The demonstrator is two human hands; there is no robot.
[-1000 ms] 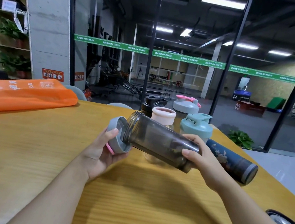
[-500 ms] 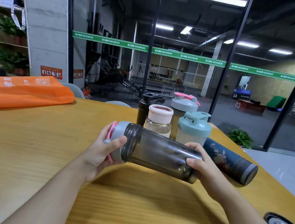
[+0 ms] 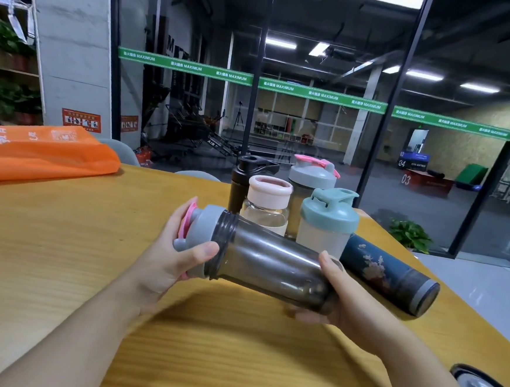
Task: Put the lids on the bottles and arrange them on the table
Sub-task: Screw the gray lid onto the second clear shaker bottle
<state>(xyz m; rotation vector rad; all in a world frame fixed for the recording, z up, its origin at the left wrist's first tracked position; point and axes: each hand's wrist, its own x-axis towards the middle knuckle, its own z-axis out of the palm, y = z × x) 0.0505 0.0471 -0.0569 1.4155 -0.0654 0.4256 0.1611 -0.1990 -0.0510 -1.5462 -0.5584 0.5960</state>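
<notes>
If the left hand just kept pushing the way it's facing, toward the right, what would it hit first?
The left hand already grips the grey lid against the mouth of the smoky bottle, so it would press into that bottle first. Beyond lies the right hand holding the bottle's base.

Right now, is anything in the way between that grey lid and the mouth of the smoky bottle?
Nothing visible. The grey lid, held by the left hand, already sits on the mouth of the smoky bottle, which the right hand holds tilted above the table.
</notes>
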